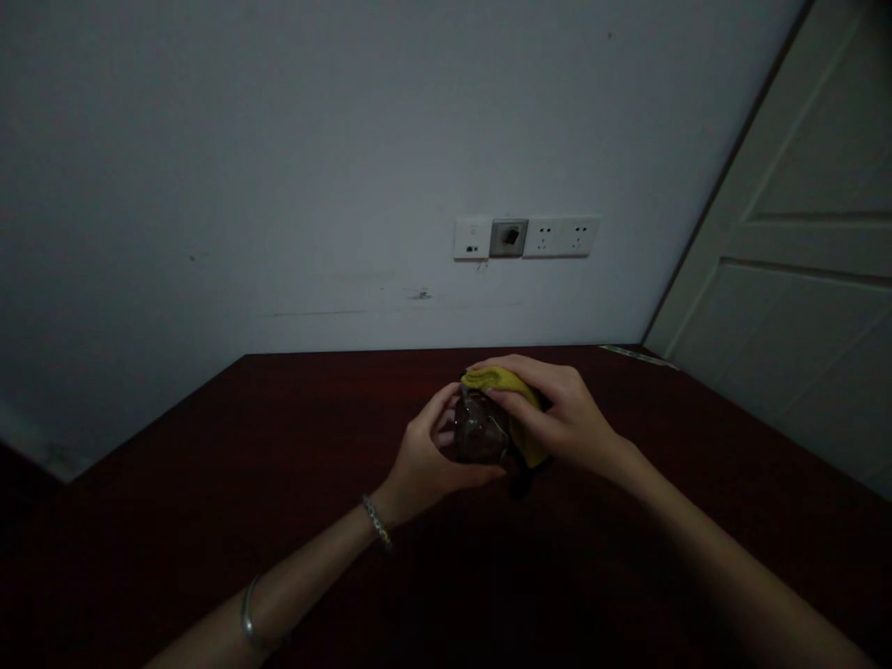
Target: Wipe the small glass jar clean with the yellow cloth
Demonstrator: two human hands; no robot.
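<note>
A clear, rounded glass-like vessel (480,429) is held above the dark red table, its exact kind hard to make out in the dim light. My left hand (426,457) is wrapped round its left side, thumb along the bottom and fingers behind. In my right hand (550,409) is a folded yellow cloth (503,379), pressed against the vessel's top and right side. The cloth hides that part of the vessel. My left wrist wears a bracelet, with a bangle farther up the forearm.
The dark red table (313,437) reaches back to a pale wall (313,167). Sockets and a switch panel (526,238) are set in the wall. A white panelled door (801,279) stands along the right edge. A patterned strip (637,356) lies at the table's back right.
</note>
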